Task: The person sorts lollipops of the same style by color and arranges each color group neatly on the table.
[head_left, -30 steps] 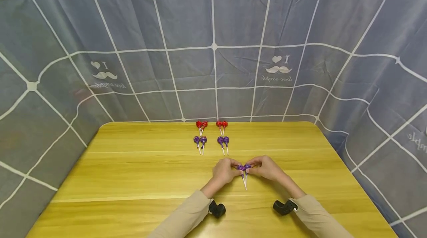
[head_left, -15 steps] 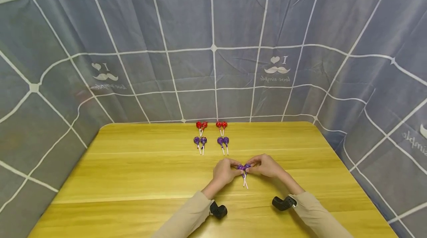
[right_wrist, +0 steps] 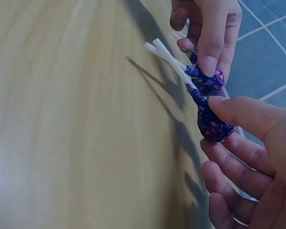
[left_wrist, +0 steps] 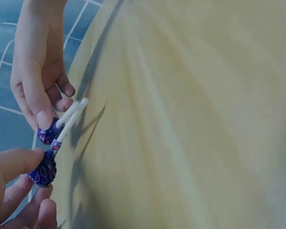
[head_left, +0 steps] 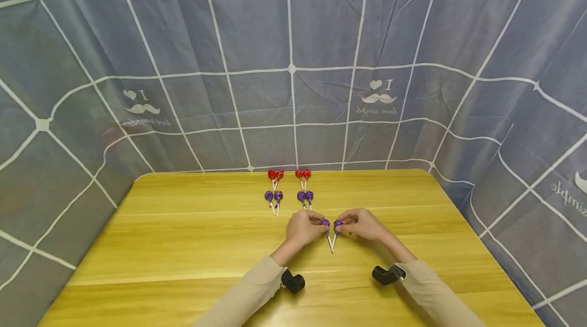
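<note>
My left hand [head_left: 303,227] pinches a purple-wrapped lollipop [left_wrist: 44,169] by its head, between thumb and fingers. Opposite it, my right hand [head_left: 364,224] pinches a second purple-wrapped lollipop [right_wrist: 213,123] the same way. The two heads are a little apart in the head view, and the white sticks slant toward each other, their ends meeting in a V nearer the body. Shadows of the lollipops fall on the wooden table [head_left: 192,245] below them, so both seem held just above it.
Beyond the hands lie two pairs of purple lollipops, a left pair [head_left: 278,195] and a right pair [head_left: 309,195]. Behind them are two red pairs, left [head_left: 272,174] and right [head_left: 307,173], near the far edge. A grey gridded curtain [head_left: 257,98] surrounds the table.
The two held lollipop heads have moved apart, with my left hand shifting left. Their sticks crossed half a second ago; now they meet at the ends. The lollipops on the table stay put.
</note>
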Motion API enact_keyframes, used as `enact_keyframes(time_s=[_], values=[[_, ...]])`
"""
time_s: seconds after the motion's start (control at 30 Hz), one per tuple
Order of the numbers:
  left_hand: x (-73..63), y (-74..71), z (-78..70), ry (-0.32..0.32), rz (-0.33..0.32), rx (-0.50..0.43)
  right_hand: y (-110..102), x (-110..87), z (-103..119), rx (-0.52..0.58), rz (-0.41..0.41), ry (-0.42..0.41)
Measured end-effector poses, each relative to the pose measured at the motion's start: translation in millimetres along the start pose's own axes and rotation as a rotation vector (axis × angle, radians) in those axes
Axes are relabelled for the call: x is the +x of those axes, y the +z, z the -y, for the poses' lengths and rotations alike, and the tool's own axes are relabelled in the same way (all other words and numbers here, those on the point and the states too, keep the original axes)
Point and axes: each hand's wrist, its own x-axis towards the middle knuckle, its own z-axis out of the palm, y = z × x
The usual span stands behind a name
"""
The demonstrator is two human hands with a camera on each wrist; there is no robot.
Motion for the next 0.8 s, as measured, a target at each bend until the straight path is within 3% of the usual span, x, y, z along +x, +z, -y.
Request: enact_keyframes(time_s=[0.27,0.57,0.8], values=[[21.1,-11.3,-5.4,0.008,-0.023,0.017,-14,14.6,1,0.000,-0.033,0.027],[51.0,-15.2,-10.9,0.067,-0.056,0.066,-37,34.6,-9,-0.046,-0.089,0.039],[69.3,-7.4,-10.6,0.023,-0.071,0.110,-40,46.0,-14,-0.002,-0.093,0.041]])
